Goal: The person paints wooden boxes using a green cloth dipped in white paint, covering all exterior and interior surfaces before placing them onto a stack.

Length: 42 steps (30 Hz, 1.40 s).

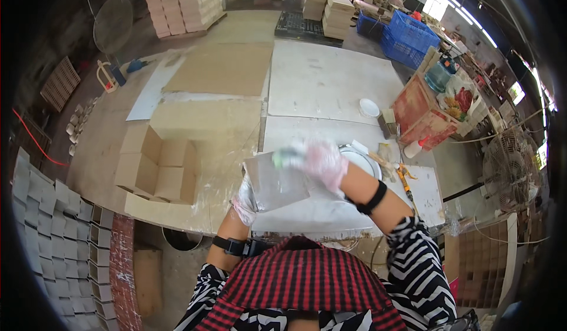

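Observation:
My left hand (244, 200), in a pale glove, grips the side of a greyish square box (276, 184) and holds it tilted above the white work table (283, 136). My right hand (323, 162), gloved too and smeared by motion, is at the upper right of the box. Its fingers are closed on a small green pad (286, 158) that meets the box's top edge. Just behind the right forearm sits a round white basin (369, 164), partly hidden. A brush (378, 158) lies over its rim, next to a yellow-handled tool (405, 180).
Several plain tan boxes (158, 168) stand together left of my hands. A white bowl (369, 107) rests farther right. Beyond the right edge are a red-stained cabinet (426, 109) and a floor fan (509, 171). Grey boxes (50, 230) are stacked at lower left.

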Each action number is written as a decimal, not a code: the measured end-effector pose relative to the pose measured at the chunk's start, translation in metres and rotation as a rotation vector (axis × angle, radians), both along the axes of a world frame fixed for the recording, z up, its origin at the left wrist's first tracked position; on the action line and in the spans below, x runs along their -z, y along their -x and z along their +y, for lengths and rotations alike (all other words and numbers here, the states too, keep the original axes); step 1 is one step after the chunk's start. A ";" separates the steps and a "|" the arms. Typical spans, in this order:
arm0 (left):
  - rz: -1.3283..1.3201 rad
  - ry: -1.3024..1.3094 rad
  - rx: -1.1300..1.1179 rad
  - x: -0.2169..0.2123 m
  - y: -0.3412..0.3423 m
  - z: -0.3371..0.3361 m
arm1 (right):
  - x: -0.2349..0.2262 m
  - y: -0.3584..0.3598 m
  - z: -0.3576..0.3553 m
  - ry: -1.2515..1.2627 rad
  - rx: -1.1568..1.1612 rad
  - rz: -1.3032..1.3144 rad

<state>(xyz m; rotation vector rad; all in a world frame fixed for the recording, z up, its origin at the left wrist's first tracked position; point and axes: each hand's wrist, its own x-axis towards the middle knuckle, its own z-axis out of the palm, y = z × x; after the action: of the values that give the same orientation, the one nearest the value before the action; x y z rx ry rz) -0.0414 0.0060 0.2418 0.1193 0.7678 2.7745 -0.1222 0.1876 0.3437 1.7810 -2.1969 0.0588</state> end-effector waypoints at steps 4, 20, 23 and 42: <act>0.009 0.091 -0.056 0.008 0.005 0.000 | 0.008 0.009 -0.011 0.091 0.024 -0.044; 0.140 0.251 0.145 -0.002 -0.002 -0.004 | 0.011 -0.036 -0.036 -0.030 -0.165 -0.188; 0.356 0.405 0.147 0.032 0.013 -0.001 | -0.010 -0.013 -0.056 0.132 -0.156 -0.089; 0.072 -0.017 0.253 0.028 0.018 -0.019 | -0.002 -0.071 -0.055 -0.292 -0.095 -0.317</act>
<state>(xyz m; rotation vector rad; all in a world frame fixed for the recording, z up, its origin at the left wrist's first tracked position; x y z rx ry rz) -0.0590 -0.0130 0.2133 0.2995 0.6931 2.5492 -0.0516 0.1327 0.3459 2.1638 -2.4394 0.0459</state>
